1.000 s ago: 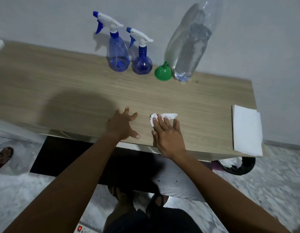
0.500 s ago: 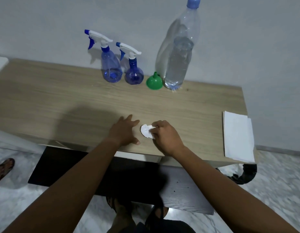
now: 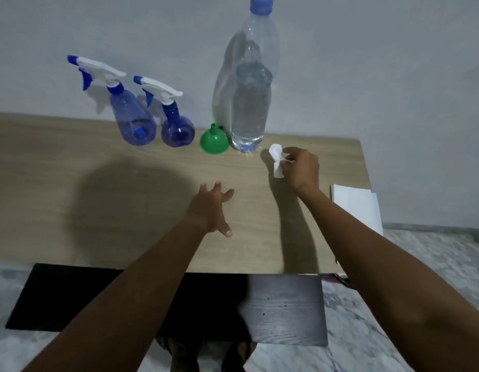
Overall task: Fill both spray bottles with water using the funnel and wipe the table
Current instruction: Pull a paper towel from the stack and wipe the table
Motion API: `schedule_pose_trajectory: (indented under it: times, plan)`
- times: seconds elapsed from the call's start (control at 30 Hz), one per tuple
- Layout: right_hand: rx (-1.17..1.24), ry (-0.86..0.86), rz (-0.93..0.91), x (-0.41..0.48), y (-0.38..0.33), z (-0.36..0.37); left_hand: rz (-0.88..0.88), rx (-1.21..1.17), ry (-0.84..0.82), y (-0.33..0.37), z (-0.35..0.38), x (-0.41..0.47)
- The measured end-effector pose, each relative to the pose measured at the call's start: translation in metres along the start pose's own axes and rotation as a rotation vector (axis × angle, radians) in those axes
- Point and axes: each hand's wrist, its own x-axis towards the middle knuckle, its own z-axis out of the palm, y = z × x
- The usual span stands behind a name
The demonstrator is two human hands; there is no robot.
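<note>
pinching a crumpled white tissue between thumb and fingertips, the right hand is hovering over the far right part of the wooden tabletop, just beside the base of the big clear water bottle. the tissue is hanging twisted from the grip, and whether its lower end is touching the wood i cannot tell. the left hand is spreading open over the middle of the tabletop, fingers straight, thumb out to the side, holding nothing. along the back edge, the taller spray bottle and the rounder spray bottle are standing side by side, both blue with white trigger heads on, the taller one on the left. the green funnel is sitting mouth down, spout up, between the rounder one and the water bottle, which is standing capped. a stack of white napkins is lying at the right edge of the tabletop.
</note>
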Motion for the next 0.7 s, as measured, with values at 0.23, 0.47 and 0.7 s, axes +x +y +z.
schedule_pose_trajectory:
  times: [0.23, 0.47, 0.7]
  plan:
    - [-0.166, -0.011, -0.045, 0.042, 0.007, 0.011, 0.007, -0.006, -0.018, -0.001, 0.002, 0.004]
    - [-0.318, 0.012, -0.276, 0.014, 0.015, 0.046, -0.014, -0.021, -0.026, -0.002, 0.003, 0.008]
    - [-0.340, -0.066, -0.461, -0.034, 0.019, 0.054, 0.003, -0.063, -0.023, 0.003, 0.000, 0.002]
